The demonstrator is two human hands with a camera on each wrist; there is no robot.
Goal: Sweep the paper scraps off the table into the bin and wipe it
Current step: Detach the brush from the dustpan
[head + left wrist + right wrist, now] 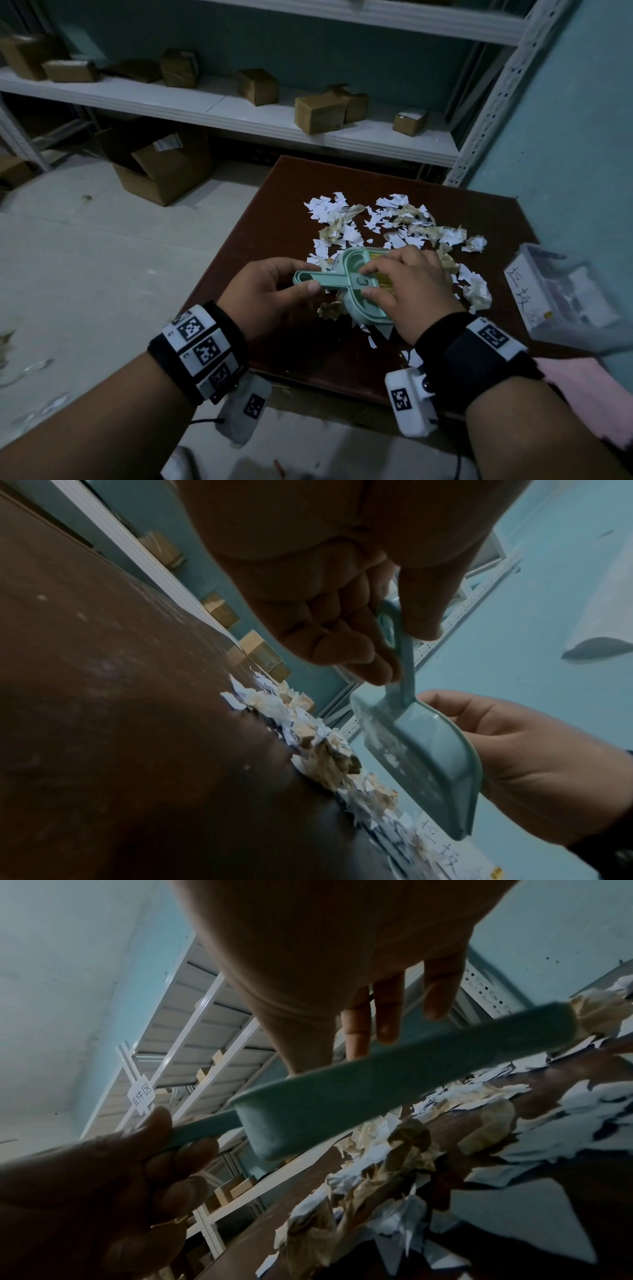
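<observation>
A teal dustpan (359, 310) with a yellow-bristled brush (378, 257) nested in it is held just above the brown table (274, 212). My left hand (274, 291) pinches the handle between thumb and fingers. My right hand (411, 291) lies over the brush head, with the thumb and forefinger closed on it. White and tan paper scraps (370, 222) are strewn behind and beside the pan. The left wrist view has the dustpan (421, 756) tilted above the scraps (325, 750). Seen from the right wrist, the dustpan (359, 1091) shows its underside.
A clear plastic bin (565, 294) with a handwritten label stands at the table's right edge. A pink cloth (599, 394) lies near it. A white shelf (239, 113) with cardboard boxes stands behind the table, and an open carton (164, 171) sits on the floor to the left.
</observation>
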